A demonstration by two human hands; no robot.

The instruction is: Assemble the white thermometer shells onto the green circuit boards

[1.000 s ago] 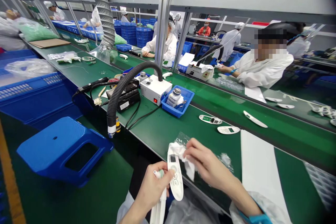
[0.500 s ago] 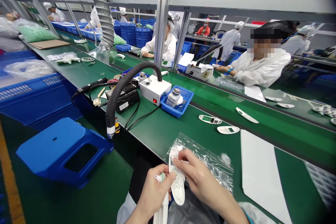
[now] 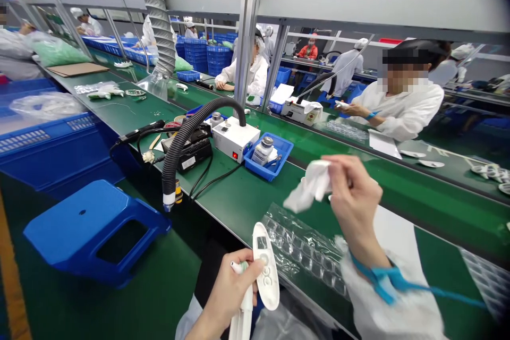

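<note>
My left hand (image 3: 225, 284) is closed round a white oval plastic cover (image 3: 269, 279), tilted upright with a rectangular window near its top and ring-shaped marks below. The same hand also grips a long white piece (image 3: 242, 319) with a narrow, rounded tip; its kind is unclear. Up and to the right, my right hand (image 3: 354, 199) pinches a crumpled white cloth (image 3: 311, 186), held in the air above the bench. A blue strap (image 3: 374, 276) circles my right wrist. Beneath it lies a clear plastic sheet with pockets (image 3: 303, 252).
A blue tray (image 3: 274, 170) with a bottle stands beyond, beside a white box (image 3: 235, 138) with a black hose (image 3: 171, 154). A white sheet (image 3: 398, 234) lies at right. Left on the floor is a blue stool (image 3: 79, 228). A co-worker (image 3: 414, 95) sits across the belt.
My right hand has lifted off the oval cover and moved up and right with the white cloth, baring the cover's window. My left hand keeps its hold, nearly still.
</note>
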